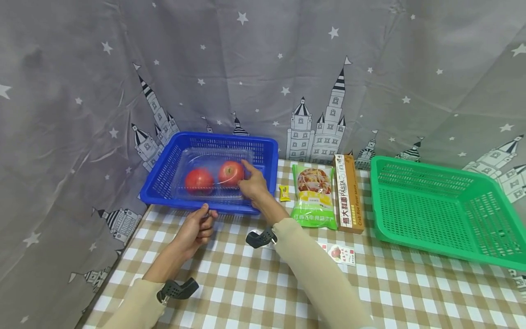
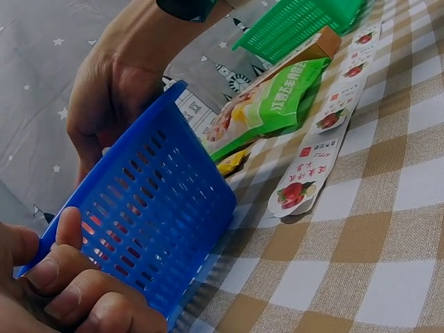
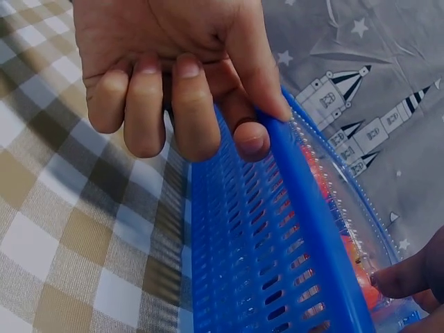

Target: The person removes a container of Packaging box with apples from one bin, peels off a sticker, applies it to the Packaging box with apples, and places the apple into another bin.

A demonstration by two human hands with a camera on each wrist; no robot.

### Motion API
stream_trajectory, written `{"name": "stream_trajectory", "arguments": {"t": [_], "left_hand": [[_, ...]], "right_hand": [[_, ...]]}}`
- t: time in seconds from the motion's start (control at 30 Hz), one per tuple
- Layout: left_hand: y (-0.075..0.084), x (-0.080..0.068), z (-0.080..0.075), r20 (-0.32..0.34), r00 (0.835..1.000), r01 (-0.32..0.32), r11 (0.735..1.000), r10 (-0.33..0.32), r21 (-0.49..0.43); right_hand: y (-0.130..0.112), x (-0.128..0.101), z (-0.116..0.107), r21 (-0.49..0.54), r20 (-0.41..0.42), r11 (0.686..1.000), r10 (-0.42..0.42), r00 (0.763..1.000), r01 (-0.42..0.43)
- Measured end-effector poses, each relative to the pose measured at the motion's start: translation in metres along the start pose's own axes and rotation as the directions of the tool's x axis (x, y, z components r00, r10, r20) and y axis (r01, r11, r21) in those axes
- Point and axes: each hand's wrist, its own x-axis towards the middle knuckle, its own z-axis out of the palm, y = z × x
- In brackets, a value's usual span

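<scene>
A blue basket (image 1: 164,176) stands at the back left of the checked table and holds a clear plastic box (image 1: 209,155) with two tomatoes (image 1: 199,180) inside. My left hand (image 1: 199,226) grips the basket's front rim, thumb over the edge and fingers curled on the outer wall (image 2: 69,291). My right hand (image 1: 252,183) reaches over the rim into the basket and rests on the right end of the clear box, index finger stretched out beside the right tomato (image 1: 230,172). In the right wrist view my left hand (image 3: 166,69) holds the blue rim (image 3: 277,243), and a right fingertip (image 3: 402,277) touches the box.
Right of the blue basket lie a small yellow packet (image 1: 284,193), a green food pouch (image 1: 314,196) and a long pasta box (image 1: 347,192). A green basket (image 1: 431,201) stands at the far right. A strip of printed cards (image 1: 341,253) lies by my right forearm. A starry curtain hangs behind.
</scene>
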Motion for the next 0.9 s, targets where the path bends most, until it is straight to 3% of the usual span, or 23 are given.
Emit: {"name": "stream_trajectory", "arguments": {"t": [0.2, 0.37, 0.5, 0.7, 0.9], "left_hand": [[-0.001, 0.000, -0.002, 0.038, 0.999, -0.031, 0.999, 0.032, -0.018], [0.000, -0.001, 0.000, -0.006, 1.000, -0.010, 1.000, 0.010, -0.008], [0.000, -0.001, -0.001, -0.021, 1.000, 0.008, 1.000, -0.008, 0.000], [0.000, -0.002, -0.001, -0.038, 0.999, 0.015, 1.000, -0.015, 0.005], [0.001, -0.002, 0.000, -0.040, 0.999, 0.020, 1.000, -0.019, 0.016]], "right_hand": [[-0.005, -0.006, -0.004, 0.045, 0.015, 0.999, -0.008, 1.000, 0.007], [-0.008, -0.010, -0.013, 0.139, 0.043, 0.990, -0.040, 0.998, 0.034], [-0.010, -0.012, -0.022, 0.242, 0.093, 0.970, -0.036, 0.995, 0.013], [-0.019, -0.015, -0.042, 0.290, 0.154, 0.957, -0.030, 0.988, -0.016], [-0.031, -0.026, -0.071, 0.402, 0.218, 0.914, -0.048, 0.975, -0.045]]}}
